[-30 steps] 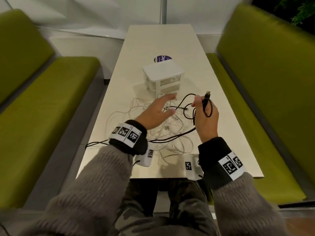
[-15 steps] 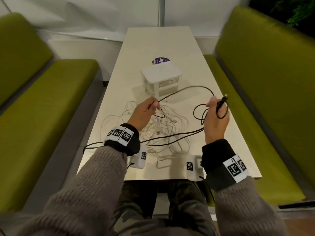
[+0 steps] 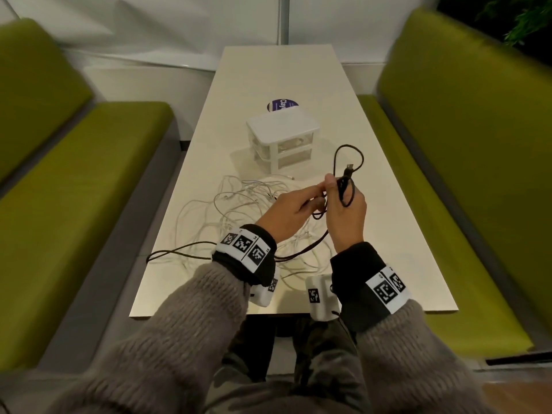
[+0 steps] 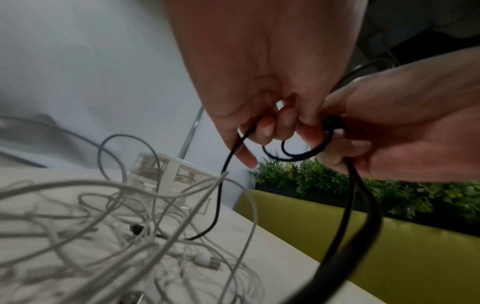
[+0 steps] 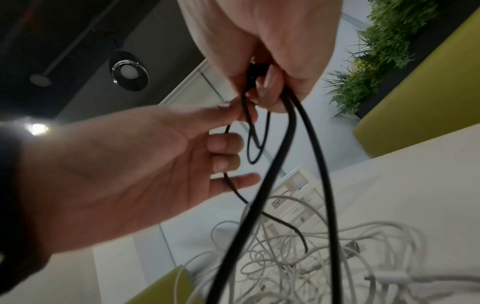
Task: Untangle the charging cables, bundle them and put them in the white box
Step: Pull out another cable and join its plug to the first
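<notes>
Step in hand, by my read: coiling the thin black charging cable (image 3: 348,158) into a bundle. It looks only partly freed from the pile.

Right hand (image 3: 346,215) is raised above the long cream table (image 3: 388,234), fingers curled round a few gathered loops of that cable. The plug end sticks up past the fingertips, and one loop arches up toward the box. Right-wrist view confirms it: fingers (image 5: 267,90) clamped on the loops, with two strands hanging down.

Left hand (image 3: 288,215) is right beside it, the two touching or nearly so. Thumb and forefinger pinch the same cable just short of the right hand's loops, the other fingers (image 4: 267,127) loosely curled. It seems to be feeding in the next turn.

The rest of the black cable runs down from the hands, passes under the left wrist and reaches the table's near-left edge. Part of it lies across the tangle of thin white charging cables (image 3: 239,204) spread on the table below the hands. Those look untouched, still knotted together.

The small white plastic drawer box (image 3: 282,138) sits near, just beyond the pile, mid-table. Drawers appear closed; the upper one may hold something pale, can't tell what.

Next move, as I judge it:
- draw the trailing black length clear of the white strands without dragging them along
- wrap it onto the loops in the right hand
- secure the coil
- a drawer has to be opened before anything goes in
</notes>
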The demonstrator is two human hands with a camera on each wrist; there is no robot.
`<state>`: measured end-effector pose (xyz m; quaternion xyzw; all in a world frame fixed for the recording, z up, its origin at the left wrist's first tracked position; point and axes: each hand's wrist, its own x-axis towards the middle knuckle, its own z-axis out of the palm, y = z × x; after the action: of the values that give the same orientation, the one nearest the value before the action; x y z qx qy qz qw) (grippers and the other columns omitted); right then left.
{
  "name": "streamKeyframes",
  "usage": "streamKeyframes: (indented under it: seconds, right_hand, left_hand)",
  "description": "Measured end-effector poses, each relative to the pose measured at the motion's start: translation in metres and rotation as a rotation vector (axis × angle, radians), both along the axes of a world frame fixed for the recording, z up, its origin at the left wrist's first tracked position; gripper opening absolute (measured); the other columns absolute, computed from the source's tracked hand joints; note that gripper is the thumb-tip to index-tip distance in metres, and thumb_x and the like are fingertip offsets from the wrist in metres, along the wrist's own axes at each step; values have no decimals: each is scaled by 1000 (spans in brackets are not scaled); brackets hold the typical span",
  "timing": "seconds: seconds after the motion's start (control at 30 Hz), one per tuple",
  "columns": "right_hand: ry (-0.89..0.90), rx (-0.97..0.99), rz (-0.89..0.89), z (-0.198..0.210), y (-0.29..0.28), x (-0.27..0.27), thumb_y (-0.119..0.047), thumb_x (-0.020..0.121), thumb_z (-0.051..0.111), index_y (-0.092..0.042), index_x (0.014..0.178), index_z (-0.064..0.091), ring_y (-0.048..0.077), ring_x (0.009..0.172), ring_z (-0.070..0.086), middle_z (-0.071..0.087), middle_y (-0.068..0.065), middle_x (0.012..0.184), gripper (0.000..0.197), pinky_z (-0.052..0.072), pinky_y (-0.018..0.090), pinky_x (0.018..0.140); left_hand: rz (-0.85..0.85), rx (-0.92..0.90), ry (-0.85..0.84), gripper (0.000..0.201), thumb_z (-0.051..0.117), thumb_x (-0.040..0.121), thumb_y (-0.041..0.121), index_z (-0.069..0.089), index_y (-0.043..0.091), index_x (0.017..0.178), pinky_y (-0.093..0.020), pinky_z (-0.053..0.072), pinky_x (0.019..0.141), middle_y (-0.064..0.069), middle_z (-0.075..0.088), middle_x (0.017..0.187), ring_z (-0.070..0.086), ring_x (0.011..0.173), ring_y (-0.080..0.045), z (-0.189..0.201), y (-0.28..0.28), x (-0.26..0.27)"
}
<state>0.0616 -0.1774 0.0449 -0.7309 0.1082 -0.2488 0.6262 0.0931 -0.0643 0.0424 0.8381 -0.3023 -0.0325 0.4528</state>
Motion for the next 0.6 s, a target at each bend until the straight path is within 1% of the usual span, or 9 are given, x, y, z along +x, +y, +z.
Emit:
streamKeyframes:
  seconds: [0.07, 0.13, 0.23, 0.27, 0.37, 0.4, 0.47, 0.53, 0.6]
  right_hand:
    - [16, 98, -91, -1, -11, 5, -33, 96, 54, -26, 68, 61, 3, 68, 55, 58, -11, 68, 30, 45, 28, 72]
    - [14, 241, -190, 1, -29, 8, -38, 93, 55, -25, 65, 62, 9, 66, 50, 53, -9, 66, 31, 43, 35, 69]
    - [-31, 383, -286, 7, -52, 6, -31, 98, 52, -21, 65, 56, 1, 48, 41, 45, -7, 61, 34, 38, 23, 51]
    - [-44, 376, -300, 6, -55, 6, -30, 99, 51, -21, 66, 55, 2, 48, 41, 45, -8, 61, 34, 38, 23, 51]
    - [-42, 270, -283, 2, -47, 5, -34, 98, 51, -26, 68, 56, 8, 65, 49, 51, -11, 67, 32, 44, 33, 69]
    - [-36, 217, -250, 0, -43, 5, -35, 98, 51, -25, 69, 57, 8, 66, 49, 52, -10, 68, 30, 44, 33, 72]
    - [0, 42, -148, -4, -35, 4, -33, 98, 52, -19, 77, 62, 5, 64, 49, 55, -8, 70, 27, 42, 22, 68]
    - [-6, -145, -47, -6, -27, 1, -29, 97, 55, -12, 87, 66, 8, 65, 53, 61, 0, 77, 23, 41, 16, 62]
    - [-64, -163, 46, -9, -17, -2, -23, 94, 60, -18, 88, 66, 17, 71, 57, 67, 11, 85, 11, 43, 21, 66]
  left_hand:
    - [22, 40, 6, 24, 43, 98, 31, 59, 19, 85, -25, 42, 68, 2, 62, 77, 54, 71, -10, -5, 8, 3]
    - [39, 83, 45, 28, 40, 99, 30, 52, 24, 74, -17, 37, 66, 9, 55, 71, 49, 66, -1, -13, 26, 6]
    - [77, 127, 87, 29, 40, 99, 28, 50, 26, 73, -17, 36, 66, 12, 53, 71, 50, 69, 0, -26, 54, 11]
    - [88, 141, 92, 29, 40, 99, 28, 49, 27, 72, -16, 35, 66, 12, 53, 72, 50, 70, -2, -28, 58, 13]
    - [148, 105, 98, 28, 38, 100, 28, 49, 24, 73, -12, 34, 67, 5, 54, 77, 49, 75, -10, -28, 60, 14]
    - [153, 77, 84, 28, 38, 100, 27, 50, 20, 75, -12, 33, 65, 3, 54, 77, 47, 73, -8, -24, 57, 14]
    - [149, 45, 32, 29, 40, 99, 28, 53, 13, 78, -12, 32, 63, 4, 51, 73, 43, 65, 0, -17, 50, 12]
    - [164, 62, -47, 31, 40, 95, 36, 55, 16, 77, -19, 35, 67, 7, 48, 65, 44, 61, 0, -13, 41, 12]
    - [191, 93, -103, 32, 36, 90, 46, 53, 25, 73, -31, 38, 74, 4, 51, 62, 47, 64, -3, -11, 32, 12]
